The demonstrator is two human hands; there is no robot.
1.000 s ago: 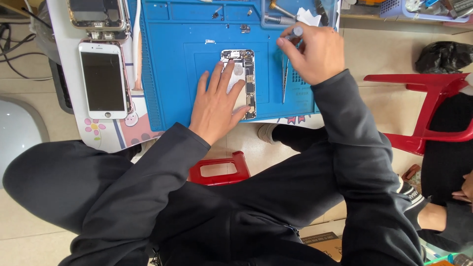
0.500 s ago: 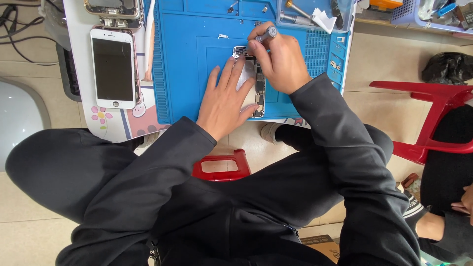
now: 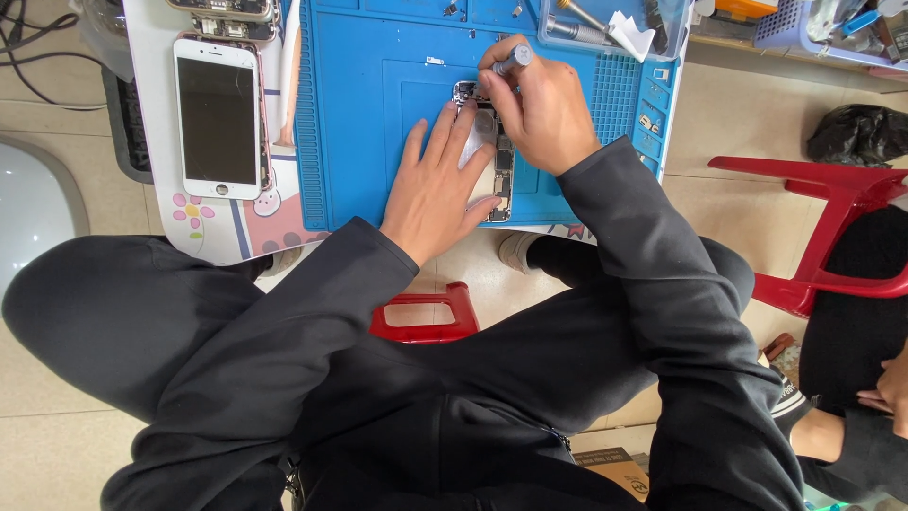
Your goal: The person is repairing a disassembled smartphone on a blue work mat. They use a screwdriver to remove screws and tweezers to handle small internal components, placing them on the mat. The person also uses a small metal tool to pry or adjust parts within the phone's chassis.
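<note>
An opened phone body (image 3: 499, 180) lies on the blue work mat (image 3: 369, 114), its insides facing up. My left hand (image 3: 437, 189) lies flat on it with fingers spread, holding it down. My right hand (image 3: 539, 109) is closed around a grey screwdriver (image 3: 515, 59), whose tip points down at the top end of the phone body. A white phone screen (image 3: 219, 118) lies face up to the left of the mat.
A clear tray with tools and a white cloth (image 3: 615, 28) sits at the mat's far right. A red plastic chair (image 3: 832, 227) stands to the right, a red stool (image 3: 426, 312) under me. Another person's hand (image 3: 889, 388) shows at the right edge.
My right hand has come down from the tool tray with the screwdriver onto the top end of the phone body. The left hand has stayed on the phone.
</note>
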